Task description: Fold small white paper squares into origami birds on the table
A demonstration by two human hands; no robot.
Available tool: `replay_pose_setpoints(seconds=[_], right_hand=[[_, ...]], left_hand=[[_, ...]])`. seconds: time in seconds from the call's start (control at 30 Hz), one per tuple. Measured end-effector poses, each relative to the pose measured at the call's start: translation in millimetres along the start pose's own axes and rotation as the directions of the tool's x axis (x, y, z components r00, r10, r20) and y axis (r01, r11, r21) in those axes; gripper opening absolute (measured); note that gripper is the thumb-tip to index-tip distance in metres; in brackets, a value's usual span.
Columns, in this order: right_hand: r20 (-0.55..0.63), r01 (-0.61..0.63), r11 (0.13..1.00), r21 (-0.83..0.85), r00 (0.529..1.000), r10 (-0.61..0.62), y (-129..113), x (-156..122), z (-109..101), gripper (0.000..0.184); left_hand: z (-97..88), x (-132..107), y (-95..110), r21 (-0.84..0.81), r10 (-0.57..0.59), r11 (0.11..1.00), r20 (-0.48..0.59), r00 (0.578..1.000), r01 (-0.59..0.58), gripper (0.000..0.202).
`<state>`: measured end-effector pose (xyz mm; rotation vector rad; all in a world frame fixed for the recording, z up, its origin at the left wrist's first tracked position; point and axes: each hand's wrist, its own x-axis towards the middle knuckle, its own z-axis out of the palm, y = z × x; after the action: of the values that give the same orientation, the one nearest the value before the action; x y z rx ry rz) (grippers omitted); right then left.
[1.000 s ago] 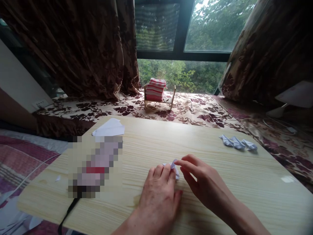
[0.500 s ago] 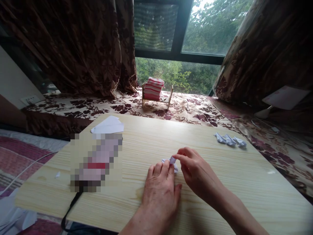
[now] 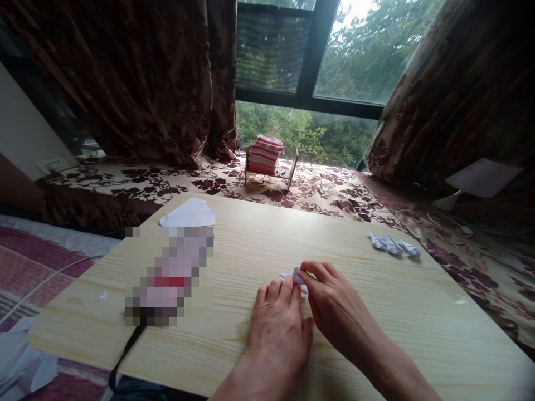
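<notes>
A small folded piece of white paper (image 3: 296,277) lies on the light wooden table (image 3: 259,250), near its middle front. My left hand (image 3: 276,328) lies palm down with its fingers together, the fingertips pressing the paper flat. My right hand (image 3: 334,309) comes in from the right and pinches the paper's upper edge between thumb and forefinger. Most of the paper is hidden under the fingers.
Several folded paper pieces (image 3: 393,245) sit in a row at the table's right. A white sheet (image 3: 188,213) lies at the far left edge, beside a blurred-out object (image 3: 169,275) with a black cord. A small wooden rack with striped cloth (image 3: 267,156) stands on the floral ledge.
Both hands stay on the small paper. My right hand's fingers have lowered and closed tighter on its edge. The camera has shifted slightly.
</notes>
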<state>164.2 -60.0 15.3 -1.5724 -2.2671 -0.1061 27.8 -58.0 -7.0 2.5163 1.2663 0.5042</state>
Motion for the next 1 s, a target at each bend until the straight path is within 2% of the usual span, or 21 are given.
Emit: replay_pose_setpoints(seconds=[0.23, 0.53, 0.77, 1.0], right_hand=[[0.037, 0.024, 0.998, 0.053, 0.999, -0.026, -0.6, -6.0, -1.8, 0.045], [-0.098, -0.046, 0.970, 0.240, 0.993, 0.071, 11.0, -8.7, 3.1, 0.040], [0.014, -0.073, 0.970, 0.233, 0.997, 0.072, 13.5, 4.0, 2.8, 0.034], [0.001, -0.083, 0.969, 0.231, 0.996, 0.085, 11.6, 2.4, 5.0, 0.035]], left_hand=[[2.3, -0.1, -0.2, 0.001, 0.004, 1.000, -0.038, 0.999, -0.004, 0.047], [1.2, 0.1, 0.0, 0.015, 0.004, 1.000, -0.025, 1.000, -0.004, 0.045], [2.0, 0.1, -0.5, 0.014, 0.033, 0.999, -0.067, 0.997, -0.032, 0.043], [4.7, -0.2, -2.1, 0.032, 0.048, 0.998, -0.101, 0.994, -0.045, 0.042]])
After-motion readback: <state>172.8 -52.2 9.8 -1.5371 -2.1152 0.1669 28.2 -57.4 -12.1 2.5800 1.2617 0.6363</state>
